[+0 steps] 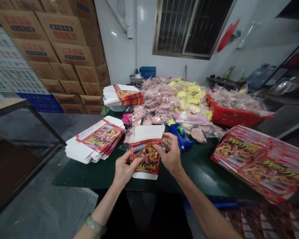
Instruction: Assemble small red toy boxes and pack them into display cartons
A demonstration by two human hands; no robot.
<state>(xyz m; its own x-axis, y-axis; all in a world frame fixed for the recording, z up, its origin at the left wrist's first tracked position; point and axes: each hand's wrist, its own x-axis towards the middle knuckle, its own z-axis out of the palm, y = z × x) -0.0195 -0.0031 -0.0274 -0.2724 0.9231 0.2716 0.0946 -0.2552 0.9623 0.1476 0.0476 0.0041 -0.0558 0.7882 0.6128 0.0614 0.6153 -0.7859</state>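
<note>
My left hand (123,169) grips the left side of a small red printed carton (145,156), thumb on its front. Its white top flap stands up. My right hand (171,154) is closed on the carton's right edge near the top. I hold the carton upright over the dark green table (189,166). Just behind my right hand sits a blue tape dispenser (181,136). A stack of flat red-and-white cartons (97,139) lies to the left of my left hand.
A heap of pink and yellow bagged items (174,99) covers the table's far side. A red basket (229,114) with more bags stands at the right. Flat red cartons (261,162) lie at the right. Another carton stack (123,94) and stacked cardboard boxes (62,49) stand behind.
</note>
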